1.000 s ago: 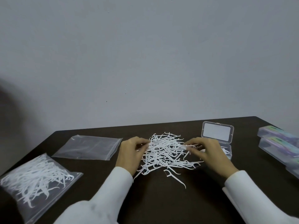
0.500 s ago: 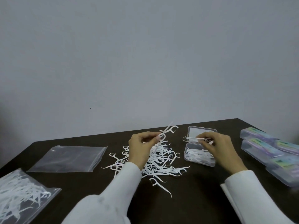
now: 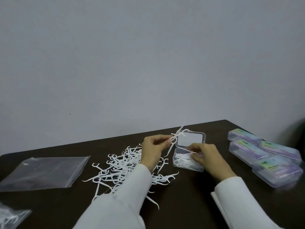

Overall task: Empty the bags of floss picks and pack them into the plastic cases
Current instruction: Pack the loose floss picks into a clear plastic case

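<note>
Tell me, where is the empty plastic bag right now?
The empty plastic bag lies flat on the left side of the dark table, just left of the loose pile of floss picks.

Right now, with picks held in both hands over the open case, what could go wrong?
The left hand pinches several tangled floss picks in the air; one could drop outside the open case. The right hand lays picks into the light case and might nudge it. The left sleeve rests on the loose pile and may scatter it.
</note>
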Demonstrator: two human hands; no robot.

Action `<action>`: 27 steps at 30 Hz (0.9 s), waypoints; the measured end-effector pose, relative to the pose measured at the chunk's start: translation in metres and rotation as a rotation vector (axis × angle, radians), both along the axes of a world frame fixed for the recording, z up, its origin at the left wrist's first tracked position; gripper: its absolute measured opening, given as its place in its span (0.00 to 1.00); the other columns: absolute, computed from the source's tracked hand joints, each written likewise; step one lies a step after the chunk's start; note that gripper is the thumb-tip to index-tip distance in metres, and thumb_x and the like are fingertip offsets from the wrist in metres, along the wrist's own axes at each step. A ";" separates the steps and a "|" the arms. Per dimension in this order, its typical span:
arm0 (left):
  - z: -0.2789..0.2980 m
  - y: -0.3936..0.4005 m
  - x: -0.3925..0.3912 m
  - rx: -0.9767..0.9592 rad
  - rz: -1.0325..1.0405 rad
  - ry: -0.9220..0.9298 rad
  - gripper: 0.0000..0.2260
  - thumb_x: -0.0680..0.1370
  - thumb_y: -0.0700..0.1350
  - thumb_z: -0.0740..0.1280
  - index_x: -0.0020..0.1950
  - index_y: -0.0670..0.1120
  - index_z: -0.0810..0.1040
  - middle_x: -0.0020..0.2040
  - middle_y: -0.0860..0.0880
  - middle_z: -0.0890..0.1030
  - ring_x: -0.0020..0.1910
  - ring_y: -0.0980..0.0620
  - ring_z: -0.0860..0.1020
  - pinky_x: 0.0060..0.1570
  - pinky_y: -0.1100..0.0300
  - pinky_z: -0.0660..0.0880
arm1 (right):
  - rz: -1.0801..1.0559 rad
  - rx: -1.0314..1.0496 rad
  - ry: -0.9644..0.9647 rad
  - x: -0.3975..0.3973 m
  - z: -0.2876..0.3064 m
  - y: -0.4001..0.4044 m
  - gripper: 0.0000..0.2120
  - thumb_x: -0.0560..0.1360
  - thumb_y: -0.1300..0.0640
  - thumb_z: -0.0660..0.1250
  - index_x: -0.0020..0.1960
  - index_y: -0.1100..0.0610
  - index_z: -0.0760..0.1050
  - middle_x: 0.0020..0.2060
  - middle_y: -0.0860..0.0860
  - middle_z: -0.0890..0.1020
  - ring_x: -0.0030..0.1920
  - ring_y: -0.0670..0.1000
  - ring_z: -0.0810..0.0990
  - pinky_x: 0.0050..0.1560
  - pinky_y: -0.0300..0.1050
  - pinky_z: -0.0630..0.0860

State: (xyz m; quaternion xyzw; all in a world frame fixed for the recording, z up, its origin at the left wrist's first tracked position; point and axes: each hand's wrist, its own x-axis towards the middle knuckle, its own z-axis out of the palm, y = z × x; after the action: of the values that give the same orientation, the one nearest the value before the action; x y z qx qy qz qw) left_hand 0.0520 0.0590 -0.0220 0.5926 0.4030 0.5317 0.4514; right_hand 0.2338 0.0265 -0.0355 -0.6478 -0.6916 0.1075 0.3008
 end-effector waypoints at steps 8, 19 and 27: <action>-0.007 0.007 0.015 0.034 -0.028 0.092 0.06 0.72 0.38 0.72 0.47 0.45 0.85 0.43 0.49 0.85 0.44 0.55 0.82 0.45 0.66 0.77 | -0.137 0.144 0.056 0.016 0.008 -0.009 0.08 0.74 0.60 0.68 0.52 0.51 0.78 0.48 0.48 0.81 0.45 0.43 0.77 0.48 0.34 0.73; -0.013 0.011 0.030 0.059 -0.060 0.184 0.07 0.73 0.39 0.71 0.48 0.48 0.85 0.46 0.51 0.84 0.47 0.58 0.81 0.51 0.61 0.78 | -0.178 -0.157 0.344 0.030 0.005 -0.011 0.06 0.73 0.63 0.68 0.47 0.53 0.75 0.44 0.50 0.79 0.44 0.47 0.78 0.46 0.40 0.77; -0.015 0.013 0.025 0.075 -0.027 0.155 0.07 0.73 0.38 0.71 0.47 0.48 0.85 0.44 0.51 0.85 0.46 0.55 0.82 0.50 0.59 0.79 | -0.106 -0.011 0.272 0.016 0.005 -0.008 0.09 0.73 0.65 0.68 0.44 0.50 0.76 0.43 0.48 0.80 0.42 0.41 0.77 0.37 0.28 0.72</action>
State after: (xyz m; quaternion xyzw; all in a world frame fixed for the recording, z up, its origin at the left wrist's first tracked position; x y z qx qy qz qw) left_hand 0.0768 0.0723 -0.0367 0.6540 0.4085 0.4925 0.4036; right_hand 0.2501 0.0180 -0.0304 -0.6644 -0.6087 0.1824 0.3935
